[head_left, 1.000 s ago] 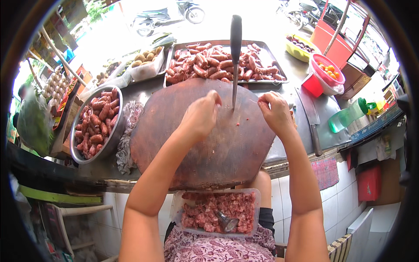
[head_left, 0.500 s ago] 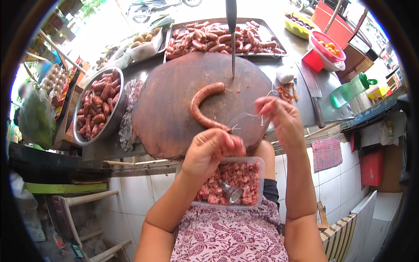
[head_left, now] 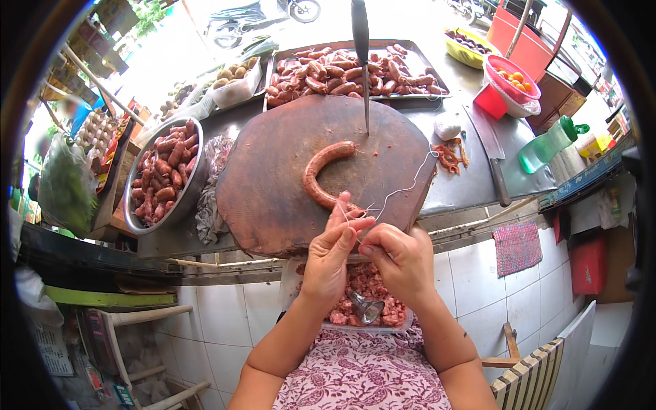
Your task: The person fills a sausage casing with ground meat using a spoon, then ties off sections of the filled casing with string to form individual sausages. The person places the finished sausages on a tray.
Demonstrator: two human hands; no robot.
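Note:
A curved sausage (head_left: 316, 171) lies on the round wooden chopping board (head_left: 256, 174), its lower end beside my fingers. My left hand (head_left: 329, 263), at the board's near edge, has white string (head_left: 403, 191) across its fingers and pinches it. Just to its right, my right hand (head_left: 400, 266) grips the string between bent fingers. The string trails over the board toward a white spool (head_left: 447, 126) at the right. Below both hands, on my lap, a plastic tub of minced meat (head_left: 376, 287) holds a metal funnel (head_left: 366, 307), partly hidden by the hands.
A knife (head_left: 360, 31) stands upright at the board's back. Behind is a tray of sausages (head_left: 321, 75); left, a metal bowl of sausages (head_left: 164, 178). A cleaver (head_left: 488, 140), green bottle (head_left: 547, 147), red casing scraps (head_left: 451, 154) and pink basket (head_left: 512, 89) are at right.
Both hands have come down and together at the board's near edge. The sausage, hidden a second ago, shows on the board. The string now stretches from the hands across it.

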